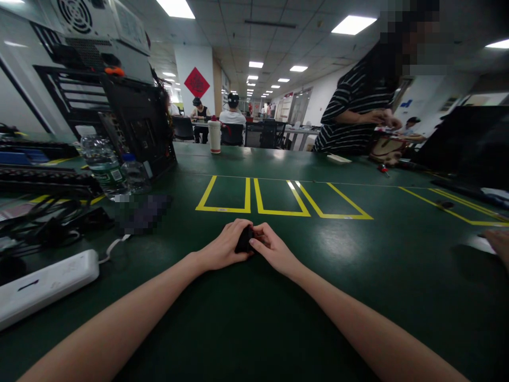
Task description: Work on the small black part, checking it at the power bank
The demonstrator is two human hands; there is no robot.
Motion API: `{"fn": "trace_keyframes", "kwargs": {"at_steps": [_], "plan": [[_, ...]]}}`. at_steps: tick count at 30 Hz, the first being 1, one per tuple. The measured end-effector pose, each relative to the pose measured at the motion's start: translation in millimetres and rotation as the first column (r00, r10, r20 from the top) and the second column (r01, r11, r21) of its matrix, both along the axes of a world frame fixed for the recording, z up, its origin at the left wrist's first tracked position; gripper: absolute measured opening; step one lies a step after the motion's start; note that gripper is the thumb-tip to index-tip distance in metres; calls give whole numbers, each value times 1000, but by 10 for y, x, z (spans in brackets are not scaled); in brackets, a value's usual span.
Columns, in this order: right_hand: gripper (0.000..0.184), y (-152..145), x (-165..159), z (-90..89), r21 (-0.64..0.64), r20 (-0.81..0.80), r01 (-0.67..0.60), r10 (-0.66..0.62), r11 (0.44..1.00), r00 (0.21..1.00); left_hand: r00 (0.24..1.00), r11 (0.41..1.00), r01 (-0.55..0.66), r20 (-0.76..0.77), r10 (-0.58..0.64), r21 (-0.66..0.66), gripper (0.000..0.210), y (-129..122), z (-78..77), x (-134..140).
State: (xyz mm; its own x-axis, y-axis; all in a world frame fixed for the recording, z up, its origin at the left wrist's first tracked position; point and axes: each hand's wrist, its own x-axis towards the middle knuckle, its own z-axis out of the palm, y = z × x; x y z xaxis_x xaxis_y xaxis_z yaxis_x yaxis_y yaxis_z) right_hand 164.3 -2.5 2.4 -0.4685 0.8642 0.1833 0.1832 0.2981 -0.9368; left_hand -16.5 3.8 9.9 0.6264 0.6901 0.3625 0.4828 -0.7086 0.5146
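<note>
Between my two hands, on the green table point(254, 323), is a small black object point(244, 240); its kind cannot be made out because fingers cover much of it. My left hand point(225, 245) is wrapped round its left side, thumb in front and fingers over the top. From the right, my right hand point(273, 246) closes on the object's right edge with thumb and fingertips pinched together. Just beyond the hands, yellow tape outlines point(284, 213) are stuck on the tabletop.
At left stand a white power strip point(47, 284), tangled black cables point(51, 228), water bottles point(105, 167) and computer parts point(139, 127). A white cup point(214, 137) stands farther back. Across the table a person in a striped shirt point(350, 101) stands. Another person's hand point(499, 245) shows at the right edge.
</note>
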Motion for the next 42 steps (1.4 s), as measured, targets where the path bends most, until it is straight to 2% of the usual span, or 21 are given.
{"fn": "trace_keyframes", "kwargs": {"at_steps": [9,15,22,25,31,36,38,42], "plan": [[14,5,3,-10,-3,-49,9,-9,1000,999,1000,1000,6,4,-7,19,62,0,-3,3],[23,39,-2,-57,-40,6,50,-50,998,999,1000,1000,2,-9,-2,-6,61,-14,19,-5],[20,-24,21,2,19,40,-45,44,999,998,1000,999,18,-4,-18,34,61,0,0,1],[23,-39,28,22,40,39,-39,38,998,999,1000,1000,15,1,-15,24,61,3,-7,0],[14,-9,15,24,31,19,-5,5,999,1000,1000,1000,16,-10,-16,6,60,-8,13,0],[22,-12,6,11,28,33,25,-26,999,999,1000,1000,7,-12,-7,10,61,-8,11,-3],[25,-13,10,11,16,52,23,-24,1000,998,1000,1000,11,-11,-11,-1,61,-13,16,-5],[19,-8,17,19,22,63,-18,17,1000,998,1000,1000,22,-11,-22,-8,61,-24,24,-7]]}}
